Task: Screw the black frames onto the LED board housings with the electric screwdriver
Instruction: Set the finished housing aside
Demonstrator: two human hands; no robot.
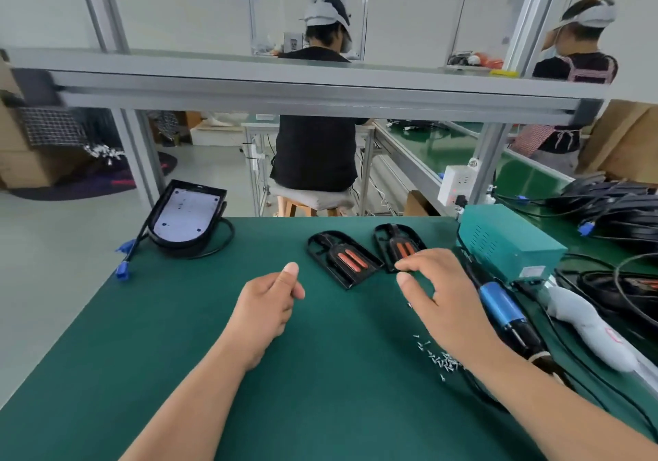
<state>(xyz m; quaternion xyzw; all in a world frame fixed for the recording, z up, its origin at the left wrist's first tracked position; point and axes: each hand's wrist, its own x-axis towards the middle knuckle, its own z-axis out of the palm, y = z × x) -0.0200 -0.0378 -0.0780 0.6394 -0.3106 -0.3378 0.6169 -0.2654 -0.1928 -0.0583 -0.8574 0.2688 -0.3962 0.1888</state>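
Note:
Two black frames with orange strips lie on the green mat, one [341,259] mid-table and one [397,243] to its right. My right hand [439,295] hovers just in front of the right frame, fingers spread and holding nothing. My left hand [270,304] floats over the mat's middle, fingers loosely curled, thumb up, empty. An LED board housing [185,216] with a white board sits propped at the far left edge. The blue-and-black electric screwdriver [505,312] lies to the right of my right hand. Several small screws [441,359] are scattered under my right wrist.
A teal power box [505,239] stands at the far right of the green mat [213,353]. Black cables [616,211] pile on the right bench beside a white grey tool handle [587,325]. An aluminium frame rail [320,93] crosses overhead. Two people sit beyond.

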